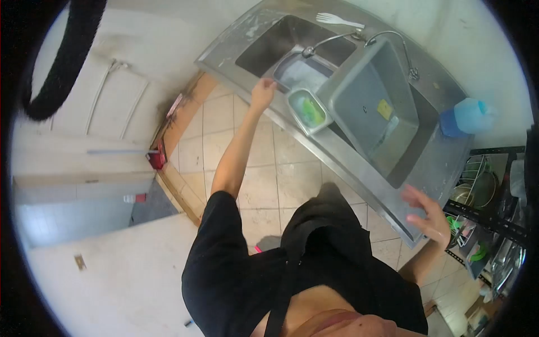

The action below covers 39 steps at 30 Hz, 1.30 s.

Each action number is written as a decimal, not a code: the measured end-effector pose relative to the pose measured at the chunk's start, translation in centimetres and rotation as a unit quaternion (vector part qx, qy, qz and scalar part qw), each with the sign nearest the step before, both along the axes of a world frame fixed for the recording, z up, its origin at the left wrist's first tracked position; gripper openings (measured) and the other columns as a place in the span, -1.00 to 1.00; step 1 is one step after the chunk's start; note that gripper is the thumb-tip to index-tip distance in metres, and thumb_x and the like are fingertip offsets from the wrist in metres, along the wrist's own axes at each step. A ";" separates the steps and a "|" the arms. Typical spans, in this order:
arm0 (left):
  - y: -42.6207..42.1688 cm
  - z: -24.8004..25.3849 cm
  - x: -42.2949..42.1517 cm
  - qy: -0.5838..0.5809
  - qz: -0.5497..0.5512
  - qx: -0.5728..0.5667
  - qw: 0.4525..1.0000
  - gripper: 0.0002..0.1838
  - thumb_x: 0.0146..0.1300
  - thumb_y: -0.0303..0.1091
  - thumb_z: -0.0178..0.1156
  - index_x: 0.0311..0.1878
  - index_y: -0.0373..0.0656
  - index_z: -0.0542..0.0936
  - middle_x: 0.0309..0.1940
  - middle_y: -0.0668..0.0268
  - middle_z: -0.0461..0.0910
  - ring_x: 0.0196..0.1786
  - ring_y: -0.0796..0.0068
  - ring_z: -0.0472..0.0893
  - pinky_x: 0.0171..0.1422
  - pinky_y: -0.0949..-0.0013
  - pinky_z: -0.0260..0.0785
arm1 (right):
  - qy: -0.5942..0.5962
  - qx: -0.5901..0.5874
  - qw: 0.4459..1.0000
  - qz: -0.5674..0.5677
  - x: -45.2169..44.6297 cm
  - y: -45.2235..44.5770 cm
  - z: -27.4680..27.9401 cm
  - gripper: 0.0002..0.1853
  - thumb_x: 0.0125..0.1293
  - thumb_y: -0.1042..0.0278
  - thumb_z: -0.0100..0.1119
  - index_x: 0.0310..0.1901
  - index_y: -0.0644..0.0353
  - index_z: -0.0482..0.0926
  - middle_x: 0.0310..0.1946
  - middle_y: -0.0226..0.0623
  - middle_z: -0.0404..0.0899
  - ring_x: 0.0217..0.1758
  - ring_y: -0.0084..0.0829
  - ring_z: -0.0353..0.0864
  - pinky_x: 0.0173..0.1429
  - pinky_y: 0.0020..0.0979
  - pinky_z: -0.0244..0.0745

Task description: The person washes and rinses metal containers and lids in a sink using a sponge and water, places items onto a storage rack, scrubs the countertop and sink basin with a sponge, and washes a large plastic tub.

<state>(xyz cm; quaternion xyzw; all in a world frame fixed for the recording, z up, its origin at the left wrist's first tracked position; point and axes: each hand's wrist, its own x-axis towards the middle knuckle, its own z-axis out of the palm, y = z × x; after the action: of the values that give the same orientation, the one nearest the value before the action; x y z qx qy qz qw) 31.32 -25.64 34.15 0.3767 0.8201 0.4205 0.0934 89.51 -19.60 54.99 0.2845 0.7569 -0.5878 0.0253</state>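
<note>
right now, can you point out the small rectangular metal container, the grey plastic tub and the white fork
Small rectangular metal container (296, 114): head view, its rim
Grey plastic tub (362, 89): head view, bare inside surface
White fork (350, 23): head view, its handle

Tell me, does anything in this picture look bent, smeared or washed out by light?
Head view: the metal counter has bowed edges and the picture's corners fall to black; in that same head view, the right hand looks smeared at the fingers, and a pale bluish glare sits at far left.
</note>
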 end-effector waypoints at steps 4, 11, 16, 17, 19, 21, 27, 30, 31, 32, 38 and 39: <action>8.2 -8.3 -9.4 0.029 -0.035 -0.146 0.988 -0.53 0.18 -0.05 0.24 -0.03 -0.27 0.61 -0.16 -0.03 0.67 -0.01 0.02 0.64 0.09 0.15 0.45 | 0.236 -0.233 0.928 -0.171 -17.5 2.0 -1.0 -0.20 0.26 -0.02 0.25 0.40 0.27 0.21 0.24 -0.01 0.44 0.26 -0.21 0.49 0.30 -0.25 0.35; 12.5 -11.7 -16.7 0.026 -0.173 -0.452 0.874 -0.32 0.18 -0.02 0.19 0.22 -0.38 0.43 0.10 -0.24 0.49 0.23 -0.12 0.48 0.31 0.11 0.33 | 0.065 -0.322 0.846 -0.420 -51.8 19.5 -22.6 -0.32 0.13 0.20 0.37 0.25 0.24 0.33 0.15 0.05 0.42 0.11 -0.09 0.51 0.20 -0.20 0.48; 18.2 -15.4 -22.9 0.011 -0.194 -0.455 0.869 -0.29 0.20 -0.05 0.17 0.28 -0.38 0.35 0.14 -0.24 0.47 0.26 -0.13 0.45 0.34 0.07 0.31 | 0.108 -0.243 0.832 -0.486 -60.7 24.6 -30.7 -0.37 0.11 0.30 0.38 0.21 0.19 0.36 -0.02 -0.03 0.55 -0.19 -0.20 0.63 -0.10 -0.24 0.60; 19.4 -16.8 -23.7 0.012 -0.204 -0.457 0.866 -0.32 0.20 -0.08 0.17 0.27 -0.38 0.35 0.13 -0.23 0.48 0.25 -0.13 0.46 0.33 0.06 0.32 | 0.099 -0.240 0.848 -0.462 -60.7 25.8 -31.2 -0.39 0.11 0.33 0.37 0.20 0.20 0.37 -0.08 -0.06 0.58 -0.26 -0.23 0.65 -0.16 -0.28 0.61; 22.8 -21.2 -26.3 0.012 -0.204 -0.442 0.873 -0.40 0.20 -0.15 0.16 0.22 -0.37 0.39 0.11 -0.22 0.50 0.23 -0.12 0.48 0.30 0.04 0.34 | 0.070 -0.117 0.871 -0.472 -63.1 29.1 -35.0 -0.46 0.10 0.38 0.35 0.14 0.20 0.43 -0.19 -0.14 0.61 -0.36 -0.28 0.68 -0.26 -0.36 0.62; 25.4 -27.4 -27.4 0.006 -0.184 -0.410 0.894 -0.52 0.19 -0.25 0.14 0.11 -0.37 0.48 0.09 -0.21 0.51 0.20 -0.12 0.50 0.27 0.03 0.36 | 0.046 0.019 0.868 -0.494 -64.9 31.7 -39.4 -0.54 0.10 0.42 0.33 0.07 0.19 0.48 -0.26 -0.22 0.63 -0.40 -0.34 0.69 -0.30 -0.42 0.62; 29.4 -33.1 -29.7 -0.001 -0.243 -0.385 0.890 -0.67 0.01 -0.30 0.31 -0.22 -0.36 0.63 -0.28 -0.11 0.65 -0.16 -0.10 0.66 -0.05 0.09 0.52 | -0.006 0.006 0.888 -0.459 -62.9 31.4 -39.1 -0.67 0.05 0.31 0.44 -0.12 0.09 0.63 -0.39 -0.31 0.64 -0.50 -0.56 0.61 -0.46 -0.51 0.50; 31.0 -25.7 -30.3 -0.056 -0.322 -0.281 0.902 -0.62 -0.07 -0.21 0.40 -0.29 -0.35 0.64 -0.38 -0.11 0.65 -0.23 -0.10 0.67 -0.12 0.08 0.52 | -0.028 0.031 0.889 -0.457 -62.6 30.7 -37.4 -0.68 0.06 0.29 0.45 -0.11 0.09 0.65 -0.43 -0.34 0.64 -0.56 -0.61 0.56 -0.48 -0.54 0.46; 31.9 -21.6 -30.4 -0.092 -0.351 -0.244 0.899 -0.61 -0.09 -0.19 0.42 -0.30 -0.34 0.64 -0.41 -0.10 0.64 -0.24 -0.10 0.67 -0.14 0.08 0.52 | -0.012 -0.017 0.895 -0.445 -63.3 30.5 -34.5 -0.67 0.07 0.28 0.45 -0.11 0.09 0.65 -0.44 -0.35 0.65 -0.58 -0.63 0.55 -0.48 -0.55 0.45; 32.1 -19.0 -30.0 -0.077 -0.371 -0.254 0.890 -0.64 -0.06 -0.22 0.39 -0.28 -0.33 0.63 -0.41 -0.10 0.64 -0.24 -0.12 0.66 -0.15 0.06 0.52 | -0.006 -0.064 0.898 -0.436 -64.3 29.6 -31.5 -0.68 0.07 0.28 0.44 -0.11 0.10 0.65 -0.45 -0.37 0.64 -0.58 -0.64 0.54 -0.49 -0.56 0.44; 32.3 -12.9 -25.2 -0.031 -0.469 -0.221 0.855 -0.70 -0.01 -0.27 0.36 -0.29 -0.30 0.60 -0.37 -0.10 0.63 -0.28 -0.16 0.63 -0.19 0.01 0.50 | 0.063 -0.037 0.849 -0.523 -65.5 30.8 -22.6 -0.70 0.09 0.33 0.42 -0.11 0.13 0.66 -0.47 -0.44 0.62 -0.58 -0.67 0.52 -0.50 -0.60 0.39; 31.5 -12.7 -24.3 -0.015 -0.492 -0.208 0.845 -0.69 -0.03 -0.26 0.38 -0.31 -0.30 0.60 -0.39 -0.08 0.63 -0.30 -0.14 0.64 -0.20 0.02 0.51 | 0.031 -0.087 0.887 -0.452 -65.1 30.4 -21.8 -0.71 0.09 0.37 0.40 -0.11 0.14 0.65 -0.49 -0.45 0.60 -0.57 -0.67 0.53 -0.50 -0.60 0.40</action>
<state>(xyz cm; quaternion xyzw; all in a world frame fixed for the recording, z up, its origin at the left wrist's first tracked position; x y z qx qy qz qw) 7.04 5.86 21.45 0.6961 0.5942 0.1447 0.3761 24.41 10.78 33.15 0.5735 0.4932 -0.6076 -0.2422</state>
